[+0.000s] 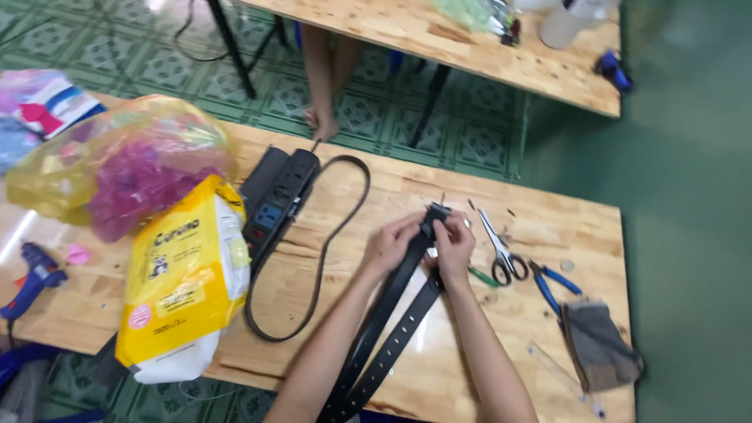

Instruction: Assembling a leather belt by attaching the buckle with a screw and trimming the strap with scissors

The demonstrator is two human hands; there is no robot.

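Both my hands hold the end of a black belt [392,329] over the wooden table [548,227]. My left hand [389,244] grips the strap just below its buckle end [435,213]. My right hand [454,247] pinches the same end from the right side. The belt is folded, and its two punched straps run down toward me past the table's near edge.
Scissors [501,251], blue-handled pliers [552,283] and a grey cloth [599,345] lie to the right. A black power strip [280,200] with a looped cable, a yellow bag [184,282], a bag of pink items [125,164] and a blue glue gun [31,278] are left. Another person's legs [325,70] show beyond the table.
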